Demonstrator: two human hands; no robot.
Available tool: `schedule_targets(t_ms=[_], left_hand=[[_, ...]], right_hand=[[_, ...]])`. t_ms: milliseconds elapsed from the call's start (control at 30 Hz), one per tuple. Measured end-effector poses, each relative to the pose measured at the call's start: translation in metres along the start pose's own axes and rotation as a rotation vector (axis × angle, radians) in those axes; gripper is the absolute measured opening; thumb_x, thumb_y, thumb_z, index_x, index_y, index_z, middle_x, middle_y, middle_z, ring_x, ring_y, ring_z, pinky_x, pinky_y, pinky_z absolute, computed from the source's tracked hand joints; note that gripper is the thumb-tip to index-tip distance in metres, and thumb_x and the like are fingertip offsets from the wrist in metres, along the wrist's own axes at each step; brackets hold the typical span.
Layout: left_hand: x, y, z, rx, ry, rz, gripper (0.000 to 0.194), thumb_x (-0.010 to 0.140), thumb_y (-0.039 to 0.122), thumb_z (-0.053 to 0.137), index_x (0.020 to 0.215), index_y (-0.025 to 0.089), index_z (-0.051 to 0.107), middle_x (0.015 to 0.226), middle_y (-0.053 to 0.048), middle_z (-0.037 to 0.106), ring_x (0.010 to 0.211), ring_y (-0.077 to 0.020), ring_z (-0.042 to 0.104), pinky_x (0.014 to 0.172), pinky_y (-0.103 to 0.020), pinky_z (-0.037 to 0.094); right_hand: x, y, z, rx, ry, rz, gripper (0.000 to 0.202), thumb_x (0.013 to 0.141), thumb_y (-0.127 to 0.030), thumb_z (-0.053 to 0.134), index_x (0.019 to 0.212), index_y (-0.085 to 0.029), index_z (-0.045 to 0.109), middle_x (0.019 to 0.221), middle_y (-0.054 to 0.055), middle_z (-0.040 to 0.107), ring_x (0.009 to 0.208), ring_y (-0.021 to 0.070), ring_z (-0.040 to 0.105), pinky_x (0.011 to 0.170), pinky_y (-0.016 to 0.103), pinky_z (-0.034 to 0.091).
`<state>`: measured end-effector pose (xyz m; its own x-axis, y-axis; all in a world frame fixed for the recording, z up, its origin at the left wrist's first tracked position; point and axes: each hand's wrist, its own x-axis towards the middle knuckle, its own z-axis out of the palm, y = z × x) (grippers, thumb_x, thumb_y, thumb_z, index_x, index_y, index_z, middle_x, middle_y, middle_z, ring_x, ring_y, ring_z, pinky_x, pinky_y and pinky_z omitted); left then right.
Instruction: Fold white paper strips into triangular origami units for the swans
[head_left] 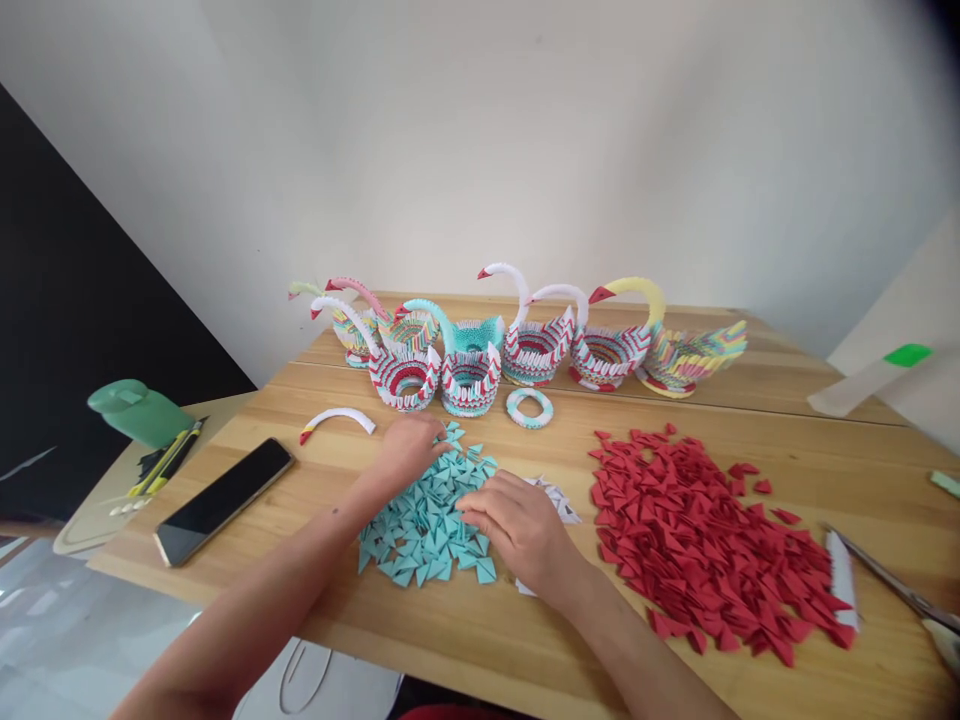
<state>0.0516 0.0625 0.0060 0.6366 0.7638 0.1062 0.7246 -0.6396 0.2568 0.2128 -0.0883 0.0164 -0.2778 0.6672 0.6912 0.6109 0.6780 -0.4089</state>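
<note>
A pile of light-blue folded paper triangles (pixel 427 530) lies on the wooden table (pixel 360 610). My left hand (pixel 412 445) is at the pile's far left edge, fingers bent and pressed down among the pieces; what they hold, if anything, is hidden. Over the pile's right side, my right hand (pixel 517 520) has its fingers curled together at the blue pieces, and nothing can be made out between them. White paper triangles (pixel 555 497) show partly behind and under my right hand. To the right is a larger heap of red paper triangles (pixel 697 540).
Several paper swans (pixel 471 375) line the back, with a blue-and-white ring (pixel 529 408) before them. A loose white neck (pixel 341 414) and a phone (pixel 225 500) lie left. Scissors (pixel 892 580) are at right. A green bottle (pixel 139 412) and cutters (pixel 169 460) lie far left.
</note>
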Motion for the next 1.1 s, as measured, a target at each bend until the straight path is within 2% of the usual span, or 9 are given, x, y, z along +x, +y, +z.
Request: schedule_targets(t_ms=[133, 300, 367, 467, 600, 833, 967, 1033, 1100], left_hand=[[0.000, 0.001, 0.001, -0.054, 0.026, -0.027, 0.007, 0.082, 0.021, 0.068, 0.076, 0.017, 0.067, 0.082, -0.008, 0.069, 0.086, -0.0254, 0.063, 0.074, -0.031, 0.043], [-0.012, 0.003, -0.017, -0.212, 0.134, -0.066, 0.012, 0.087, 0.025, 0.061, 0.077, 0.017, 0.062, 0.081, -0.005, 0.068, 0.081, -0.0204, 0.063, 0.073, -0.029, 0.045], [-0.023, 0.011, -0.025, -0.517, 0.150, -0.102, 0.017, 0.089, 0.032, 0.058, 0.080, 0.017, 0.059, 0.074, -0.003, 0.068, 0.071, -0.0172, 0.062, 0.067, -0.027, 0.046], [-0.043, 0.030, -0.031, -1.125, 0.067, -0.145, 0.026, 0.084, 0.042, 0.065, 0.084, 0.017, 0.057, 0.061, 0.002, 0.064, 0.055, -0.0120, 0.056, 0.057, -0.023, 0.043], [-0.063, 0.053, -0.028, -1.462, -0.037, -0.174, 0.038, 0.079, 0.045, 0.072, 0.098, 0.017, 0.057, 0.052, 0.006, 0.058, 0.046, -0.0075, 0.048, 0.049, -0.018, 0.036], [-0.070, 0.070, -0.021, -1.494, -0.094, -0.149, 0.046, 0.077, 0.049, 0.074, 0.104, 0.016, 0.059, 0.050, 0.008, 0.053, 0.045, -0.0064, 0.044, 0.045, -0.017, 0.032], [-0.071, 0.068, -0.025, -1.409, -0.108, -0.101, 0.048, 0.080, 0.053, 0.068, 0.108, 0.014, 0.061, 0.051, 0.006, 0.055, 0.045, -0.0080, 0.047, 0.047, -0.020, 0.036], [-0.074, 0.059, -0.032, -1.282, -0.040, -0.069, 0.045, 0.083, 0.051, 0.064, 0.109, 0.014, 0.063, 0.055, 0.004, 0.058, 0.048, -0.0095, 0.050, 0.051, -0.022, 0.040], [-0.081, 0.044, -0.041, -1.112, 0.139, -0.094, 0.037, 0.085, 0.044, 0.063, 0.107, 0.015, 0.066, 0.059, 0.002, 0.061, 0.055, -0.0109, 0.053, 0.057, -0.024, 0.044]], right_hand=[[-0.002, 0.004, 0.008, -0.002, -0.041, 0.013, 0.019, 0.100, -0.029, 0.050, 0.098, -0.019, 0.065, 0.080, 0.004, 0.071, 0.073, 0.0176, 0.061, 0.067, 0.030, 0.049], [0.000, 0.010, 0.003, -0.064, -0.044, -0.021, 0.027, 0.097, -0.038, 0.053, 0.115, -0.020, 0.065, 0.109, 0.009, 0.072, 0.101, 0.0240, 0.063, 0.089, 0.040, 0.052], [0.002, 0.012, -0.004, -0.093, -0.007, 0.019, 0.030, 0.098, -0.034, 0.053, 0.124, -0.021, 0.061, 0.116, 0.011, 0.070, 0.107, 0.0252, 0.062, 0.093, 0.043, 0.051], [0.002, 0.012, -0.012, -0.081, 0.076, 0.071, 0.034, 0.098, -0.027, 0.054, 0.131, -0.023, 0.056, 0.118, 0.011, 0.068, 0.109, 0.0254, 0.060, 0.093, 0.044, 0.051], [0.002, 0.008, -0.012, 0.037, 0.128, 0.100, 0.034, 0.096, -0.028, 0.058, 0.130, -0.025, 0.057, 0.113, 0.009, 0.069, 0.106, 0.0243, 0.061, 0.090, 0.042, 0.051], [0.004, -0.001, -0.008, 0.194, 0.118, 0.145, 0.013, 0.093, -0.033, 0.063, 0.098, -0.022, 0.068, 0.090, 0.005, 0.070, 0.085, 0.0198, 0.063, 0.078, 0.033, 0.050], [0.003, -0.001, -0.008, 0.160, 0.058, 0.179, 0.015, 0.095, -0.028, 0.060, 0.082, -0.021, 0.065, 0.077, 0.002, 0.065, 0.076, 0.0177, 0.059, 0.072, 0.030, 0.046], [0.003, -0.002, -0.009, 0.118, 0.035, 0.193, 0.018, 0.096, -0.024, 0.056, 0.080, -0.020, 0.062, 0.073, 0.001, 0.061, 0.071, 0.0169, 0.056, 0.068, 0.029, 0.043], [0.002, -0.003, -0.012, 0.068, 0.048, 0.206, 0.019, 0.097, -0.022, 0.053, 0.079, -0.019, 0.059, 0.070, 0.001, 0.057, 0.067, 0.0162, 0.053, 0.065, 0.029, 0.041]])
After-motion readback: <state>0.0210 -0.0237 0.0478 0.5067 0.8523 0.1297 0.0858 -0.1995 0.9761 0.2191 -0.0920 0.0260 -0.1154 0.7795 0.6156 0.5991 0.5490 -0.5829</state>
